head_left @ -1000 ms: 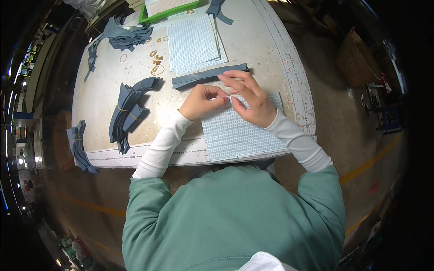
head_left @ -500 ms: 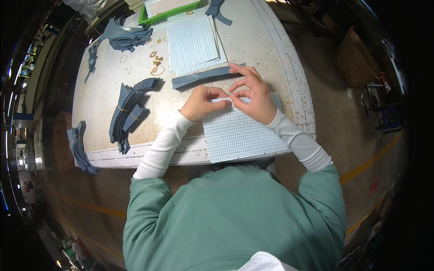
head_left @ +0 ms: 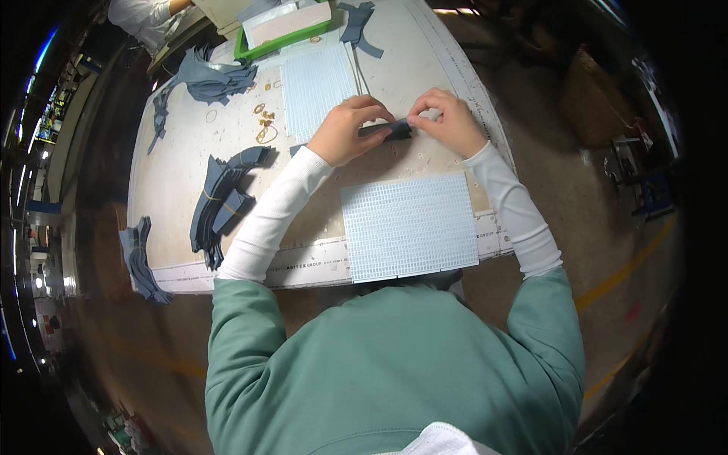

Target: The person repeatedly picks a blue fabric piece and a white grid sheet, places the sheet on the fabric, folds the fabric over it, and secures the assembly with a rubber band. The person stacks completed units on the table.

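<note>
My left hand [head_left: 347,130] is closed on the right part of a stack of dark blue-grey fabric strips [head_left: 396,130], thumb in front and fingers behind. The stack's left end [head_left: 296,150] peeks out past my wrist. My right hand [head_left: 450,125] pinches thumb and forefinger together at the stack's right tip. Whatever lies between those fingertips is too small to make out. Nearer to me, a pale blue sheet of small printed labels [head_left: 409,227] lies flat at the table's front edge, with neither hand on it.
Left of my forearm lie banded bundles of blue-grey fabric pieces [head_left: 220,201]; another bundle [head_left: 139,262] overhangs the left edge. Farther back are a loose fabric heap [head_left: 212,76], rubber bands [head_left: 265,121], more label sheets [head_left: 315,83] and a green tray [head_left: 292,43]. A person's white sleeve [head_left: 144,21] shows far left.
Both hands have left the label sheet and moved away from me to the fabric strips. My left hand has taken hold of the stack; my right hand's fingertips have come to its right tip.
</note>
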A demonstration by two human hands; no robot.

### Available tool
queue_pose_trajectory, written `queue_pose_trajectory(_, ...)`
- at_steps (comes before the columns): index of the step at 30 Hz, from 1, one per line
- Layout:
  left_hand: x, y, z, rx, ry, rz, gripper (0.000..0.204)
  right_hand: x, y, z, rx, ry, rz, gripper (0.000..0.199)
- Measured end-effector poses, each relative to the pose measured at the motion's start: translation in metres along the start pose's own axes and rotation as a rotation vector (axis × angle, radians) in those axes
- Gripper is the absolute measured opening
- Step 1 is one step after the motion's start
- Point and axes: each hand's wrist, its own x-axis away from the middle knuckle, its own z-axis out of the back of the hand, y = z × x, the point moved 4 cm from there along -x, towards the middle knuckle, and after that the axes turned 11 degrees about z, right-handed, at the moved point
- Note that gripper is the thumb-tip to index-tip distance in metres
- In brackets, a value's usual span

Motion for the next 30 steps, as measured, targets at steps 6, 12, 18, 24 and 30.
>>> queue_pose_trajectory(6,-0.01,-0.017,-0.019,0.077,-0.075,0.052,0.024,0.0,-0.003,-0.013,0.15,0.005,0.088,0.005)
queue_pose_trajectory(12,-0.006,-0.019,-0.022,0.086,-0.06,0.104,0.022,-0.007,-0.009,-0.015,0.324,-0.051,0.09,0.007)
queue_pose_trajectory(18,-0.004,-0.022,-0.021,0.22,0.004,0.199,0.018,-0.011,-0.001,-0.004,0.163,0.034,0.137,0.006)
queue_pose_trajectory(24,-0.003,-0.019,-0.023,0.125,0.027,0.078,0.018,-0.001,-0.003,-0.013,0.089,-0.046,0.107,0.007)
queue_pose_trajectory(30,-0.005,-0.02,-0.026,0.084,0.008,0.087,0.021,-0.003,-0.005,-0.014,0.198,0.026,0.187,0.019)
